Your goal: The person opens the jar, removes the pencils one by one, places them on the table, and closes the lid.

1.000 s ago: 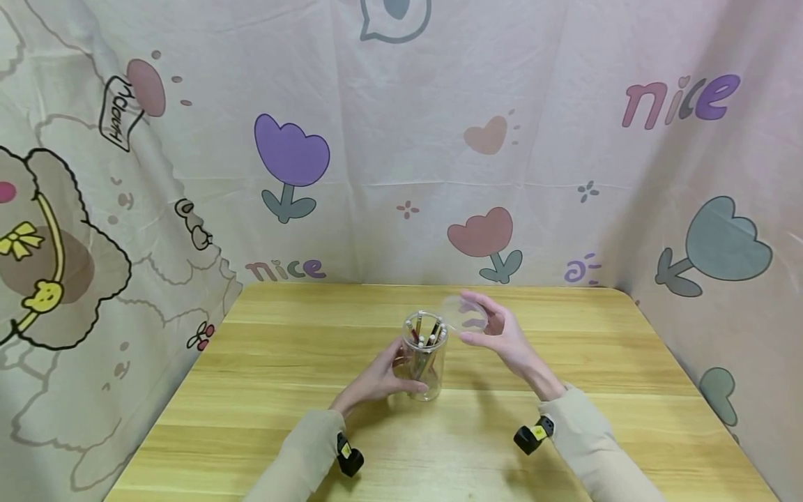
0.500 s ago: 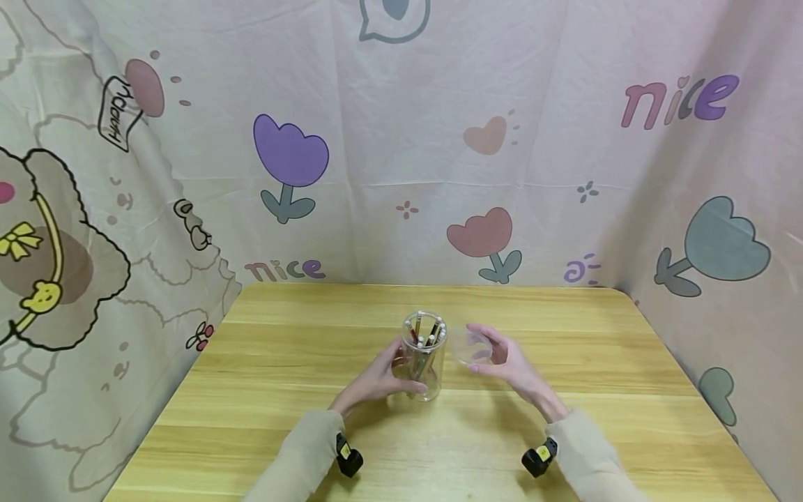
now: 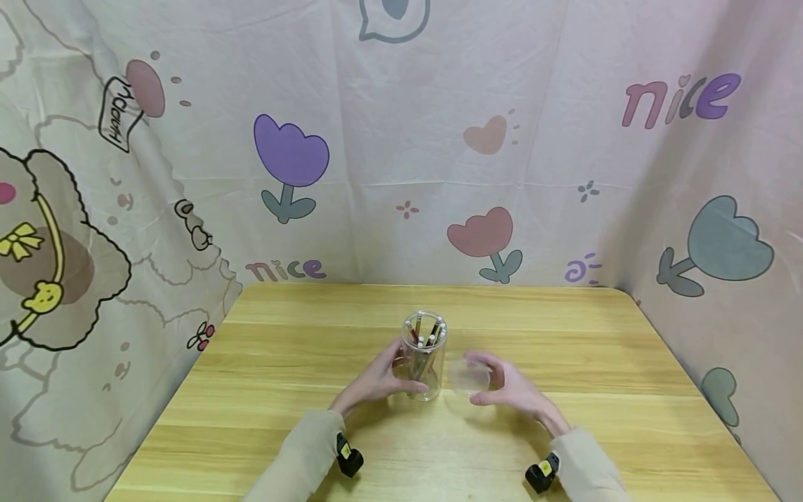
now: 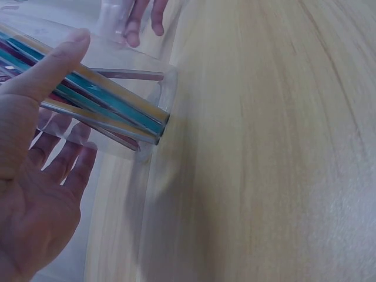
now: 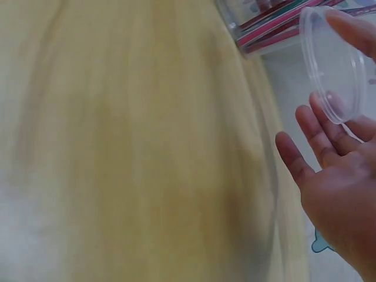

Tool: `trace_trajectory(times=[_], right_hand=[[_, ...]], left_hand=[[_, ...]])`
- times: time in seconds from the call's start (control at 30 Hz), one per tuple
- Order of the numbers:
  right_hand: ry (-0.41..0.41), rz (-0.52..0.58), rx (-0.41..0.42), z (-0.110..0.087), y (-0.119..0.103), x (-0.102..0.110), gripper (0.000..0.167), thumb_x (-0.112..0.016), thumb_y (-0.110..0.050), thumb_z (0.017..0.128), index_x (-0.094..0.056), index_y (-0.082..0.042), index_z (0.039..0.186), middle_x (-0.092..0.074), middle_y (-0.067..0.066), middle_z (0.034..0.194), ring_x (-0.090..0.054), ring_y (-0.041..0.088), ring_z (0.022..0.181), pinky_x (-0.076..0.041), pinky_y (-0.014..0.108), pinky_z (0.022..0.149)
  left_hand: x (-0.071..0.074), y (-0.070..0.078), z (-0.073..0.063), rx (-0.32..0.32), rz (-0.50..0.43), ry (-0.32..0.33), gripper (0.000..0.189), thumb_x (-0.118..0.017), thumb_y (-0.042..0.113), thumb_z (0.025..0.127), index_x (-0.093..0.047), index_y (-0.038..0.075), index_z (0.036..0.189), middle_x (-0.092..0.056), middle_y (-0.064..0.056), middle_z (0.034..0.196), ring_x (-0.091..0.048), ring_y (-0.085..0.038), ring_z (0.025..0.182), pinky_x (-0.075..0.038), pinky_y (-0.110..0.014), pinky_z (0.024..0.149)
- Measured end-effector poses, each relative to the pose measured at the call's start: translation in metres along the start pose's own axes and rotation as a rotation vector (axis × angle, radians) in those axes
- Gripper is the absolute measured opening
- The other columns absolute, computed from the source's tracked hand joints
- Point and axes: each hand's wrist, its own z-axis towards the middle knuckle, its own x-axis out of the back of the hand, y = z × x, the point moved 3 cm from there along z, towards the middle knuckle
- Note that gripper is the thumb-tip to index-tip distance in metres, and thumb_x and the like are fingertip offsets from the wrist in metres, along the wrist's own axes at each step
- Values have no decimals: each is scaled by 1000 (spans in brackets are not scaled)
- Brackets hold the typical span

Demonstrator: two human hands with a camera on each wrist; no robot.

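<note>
A clear jar [image 3: 433, 380] stands upright near the middle of the table, with several pencils [image 3: 431, 337] inside, most with their white ends up. My left hand [image 3: 380, 376] grips the jar from its left side, thumb across the front and fingers behind. In the left wrist view the pencils [image 4: 111, 97] show teal, tan and dark red through the wall. To the right of the jar, my right hand [image 3: 511, 385] holds a clear round lid [image 3: 469, 376] by its edge between thumb and fingers. The right wrist view shows this lid [image 5: 335, 67] tilted, close over the table.
The wooden table [image 3: 282, 328] reaches back to a printed cloth [image 3: 389, 139] that hangs behind it and along both sides. Each wrist carries a small black camera, one on the left [image 3: 348, 457] and one on the right [image 3: 542, 475].
My right hand has moved the lid away from the jar's mouth, down and toward me, to beside the jar's lower part. The left hand and jar have stayed in place.
</note>
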Motion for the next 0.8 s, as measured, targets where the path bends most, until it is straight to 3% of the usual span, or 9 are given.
trace_trajectory(times=[0.13,0.27,0.47,0.8], right_hand=[[-21,-92,11,-2,4,-4,86,-83,-18,76,-41,2,149,-46,27,151,-43,51,137,-38,72,109],[-20,-196,38,-3,6,-6,86,-86,-21,73,-46,0,146,-52,24,147,-48,48,133,-34,77,108],[-55,-277,62,-4,10,-9,85,-87,-23,71,-49,-2,144,-51,24,147,-49,48,130,-40,76,103],[-74,-342,52,-7,8,-13,83,-89,-24,68,-53,-8,141,-53,17,142,-50,29,122,-49,61,98]], left_hand=[[0,-2,0,-4,1,3,99,-87,24,77,-29,18,157,-44,-16,156,-46,-41,140,-38,-63,116],[-1,-1,1,-4,6,5,100,-87,25,77,-29,17,157,-44,-14,157,-47,-40,141,-38,-62,117],[0,-1,0,5,-2,10,98,-87,22,77,-30,10,155,-46,-18,155,-46,-43,140,-38,-64,116],[0,1,1,-8,13,-1,101,-87,26,77,-28,17,158,-44,-14,157,-47,-40,140,-39,-62,116]])
